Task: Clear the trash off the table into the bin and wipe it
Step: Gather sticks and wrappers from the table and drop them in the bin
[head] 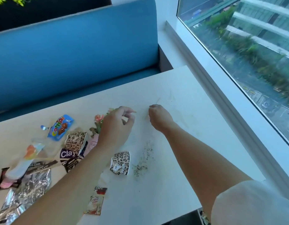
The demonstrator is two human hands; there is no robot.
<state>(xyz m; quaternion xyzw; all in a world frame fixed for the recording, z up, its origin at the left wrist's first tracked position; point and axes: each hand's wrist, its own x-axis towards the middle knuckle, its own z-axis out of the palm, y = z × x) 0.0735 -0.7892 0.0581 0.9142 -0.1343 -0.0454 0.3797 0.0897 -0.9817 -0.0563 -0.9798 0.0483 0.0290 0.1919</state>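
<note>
Both hands hang over the white surface (181, 88). The left hand (119, 122) has its fingers loosely curled with the index poking out, and nothing in them as far as it shows. The right hand (158, 117) has its fingers tucked down toward the surface, and whether they pinch some scrap can't be told tbh. Most of the trash lies left of the left fingers and nearer the person: a blue candy wrapper (60, 128), 2 leopard-print ones, the far cup (75, 141) and the near cup (120, 163), a crumpled foil bag (26, 192) and a creamer sachet (95, 205). Dark crumbs (142, 159) lie just beside the near cup. The wrappers are probably feather-light and slippery, so pinch an edge or scrunch them. The cups look squashy, so grab the rim. The crumbs want sweeping. No bin in view.
</note>
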